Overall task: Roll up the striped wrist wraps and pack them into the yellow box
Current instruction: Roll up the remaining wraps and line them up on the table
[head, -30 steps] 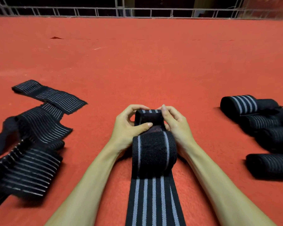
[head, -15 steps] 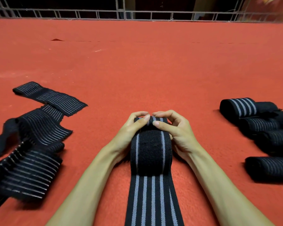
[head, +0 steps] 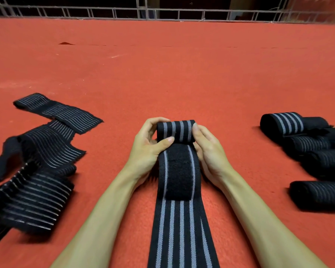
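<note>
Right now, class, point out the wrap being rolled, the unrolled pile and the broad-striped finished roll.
Wrap being rolled [head: 175, 131]: head view, its striped rolled end.
Unrolled pile [head: 37, 192]: head view, top striped layer.
Broad-striped finished roll [head: 284, 122]: head view, its striped outer face.

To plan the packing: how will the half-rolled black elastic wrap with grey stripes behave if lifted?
Probably floppy: the wrap's unrolled tail lies flat on the red felt surface. Its roll would likely loosen if released; left hand and right hand grip it. Finished black rolls lie still, so rolling away seems unlikely.
</note>
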The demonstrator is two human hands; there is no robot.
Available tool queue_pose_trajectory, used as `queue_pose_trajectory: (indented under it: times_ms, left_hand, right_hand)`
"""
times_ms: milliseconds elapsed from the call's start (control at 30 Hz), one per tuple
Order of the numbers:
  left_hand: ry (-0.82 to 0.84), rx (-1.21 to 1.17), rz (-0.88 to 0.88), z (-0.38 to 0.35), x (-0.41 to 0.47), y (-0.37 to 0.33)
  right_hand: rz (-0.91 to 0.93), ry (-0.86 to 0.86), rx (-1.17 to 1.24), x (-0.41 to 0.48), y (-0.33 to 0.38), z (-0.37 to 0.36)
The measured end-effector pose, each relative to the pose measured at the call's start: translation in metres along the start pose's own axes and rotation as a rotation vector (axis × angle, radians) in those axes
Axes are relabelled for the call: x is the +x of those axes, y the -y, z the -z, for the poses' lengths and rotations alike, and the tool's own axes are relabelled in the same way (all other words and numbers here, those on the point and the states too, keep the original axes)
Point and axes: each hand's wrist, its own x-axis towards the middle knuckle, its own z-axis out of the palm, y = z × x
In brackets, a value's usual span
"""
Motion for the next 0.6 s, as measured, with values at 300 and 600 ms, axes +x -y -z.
queue_pose_trajectory:
  times_ms: [300, 600]
  left_hand:
    - [0.045, 0.041, -0.04, -0.009, -0.003, 0.004]
    - [0.061, 0.103, 0.2, -0.013, -0.006, 0.007]
  right_hand:
    - [0.019, -0.136, -0.182, 0.001, -0.004, -0.008]
    - [0.067, -0.018, -0.069, 0.0, -0.008, -0.005]
